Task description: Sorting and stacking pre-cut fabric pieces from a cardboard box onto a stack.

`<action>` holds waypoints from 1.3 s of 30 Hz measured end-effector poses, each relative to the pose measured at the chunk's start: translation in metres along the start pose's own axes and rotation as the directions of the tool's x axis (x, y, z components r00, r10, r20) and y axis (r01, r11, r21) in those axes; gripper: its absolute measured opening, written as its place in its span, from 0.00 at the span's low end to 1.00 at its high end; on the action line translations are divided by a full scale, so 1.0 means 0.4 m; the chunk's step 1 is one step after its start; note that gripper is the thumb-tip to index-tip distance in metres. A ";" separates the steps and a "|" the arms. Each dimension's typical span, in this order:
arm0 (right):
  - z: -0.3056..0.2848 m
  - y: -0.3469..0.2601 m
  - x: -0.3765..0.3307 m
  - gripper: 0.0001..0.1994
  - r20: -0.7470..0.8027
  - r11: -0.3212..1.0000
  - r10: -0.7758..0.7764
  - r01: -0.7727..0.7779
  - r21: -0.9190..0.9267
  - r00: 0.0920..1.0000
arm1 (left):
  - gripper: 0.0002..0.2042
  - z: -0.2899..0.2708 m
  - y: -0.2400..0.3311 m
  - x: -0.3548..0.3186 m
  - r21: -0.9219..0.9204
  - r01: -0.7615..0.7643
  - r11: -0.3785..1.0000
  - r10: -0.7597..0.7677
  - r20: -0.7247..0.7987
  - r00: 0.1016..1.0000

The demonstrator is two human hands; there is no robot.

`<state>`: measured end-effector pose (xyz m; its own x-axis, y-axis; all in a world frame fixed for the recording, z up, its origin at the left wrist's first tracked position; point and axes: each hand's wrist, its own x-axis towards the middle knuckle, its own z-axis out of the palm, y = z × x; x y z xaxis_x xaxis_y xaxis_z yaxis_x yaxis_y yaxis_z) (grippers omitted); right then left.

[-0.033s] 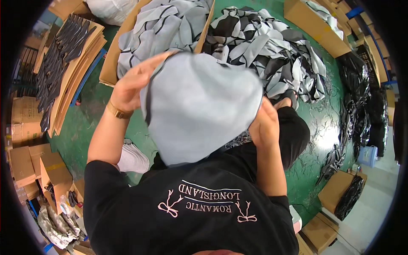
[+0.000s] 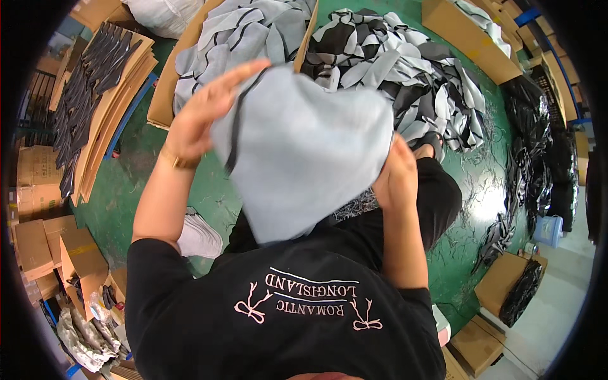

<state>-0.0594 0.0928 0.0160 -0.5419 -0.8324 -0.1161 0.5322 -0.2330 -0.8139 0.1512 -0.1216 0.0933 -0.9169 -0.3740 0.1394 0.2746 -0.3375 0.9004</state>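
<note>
A grey fabric piece with a black strip along its left side is held up in front of my body, blurred by motion. My left hand is at its upper left edge, fingers stretched along the rim and partly behind the cloth. At the right edge, my right hand pinches the cloth between thumb and fingers. The piece hangs down to a rounded point near my lap, hiding part of my legs and some trimmings.
Ahead stands a carton full of similar grey pieces. Right of it, a heap of grey and black pieces lies on the green floor. Black strips rest on stacked cardboard at left. Black plastic bags and cartons line the right.
The fabric's left side has swung slightly right, and its black strip shows more. My left hand has tilted upward a little; my right hand has barely moved.
</note>
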 end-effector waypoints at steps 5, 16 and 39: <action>-0.075 0.066 0.229 0.17 -0.223 0.905 -0.084 -0.020 -0.426 0.971 | 0.15 -0.173 -0.159 0.221 0.254 0.301 0.919 -0.168 -0.438 0.883; -0.057 0.232 0.016 0.13 -0.304 0.833 -0.147 -0.048 -0.551 0.941 | 0.13 -0.191 -0.323 0.044 0.432 0.366 0.824 -0.163 -0.438 0.884; 0.080 0.178 -0.237 0.13 0.127 0.902 0.432 -0.424 -0.085 0.893 | 0.27 0.009 -0.294 0.026 0.898 -0.194 -0.394 0.172 0.279 0.945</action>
<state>0.0508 0.1388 -0.0127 -0.1710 -0.9079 -0.3828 0.6542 0.1859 -0.7331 0.1083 -0.0826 -0.0095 -0.9000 -0.1699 0.4014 -0.1904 0.9816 -0.0114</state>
